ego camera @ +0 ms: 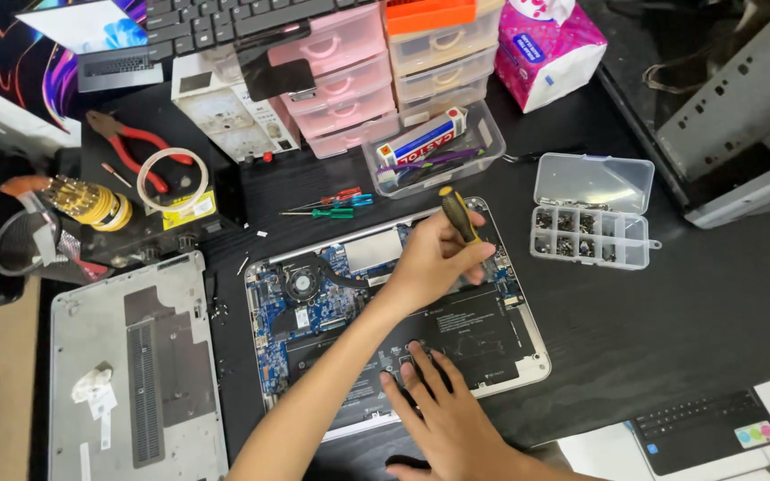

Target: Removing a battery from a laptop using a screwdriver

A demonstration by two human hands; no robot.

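bottom cover already off and lying left on the surface, open laptop mid-surface; left hand clenched round yellow-black screwdriver over motherboard, right hand flat, released, on battery; internals still in place.

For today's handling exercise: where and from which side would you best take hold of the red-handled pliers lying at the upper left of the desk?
Grip the red-handled pliers by the two red handles, which splay toward the lower right. Come from above, since they lie flat. A ring of white tape rests over the handle ends, so grasp nearer the pivot or lift the tape first. The dark jaws at the upper left look a poorer hold.
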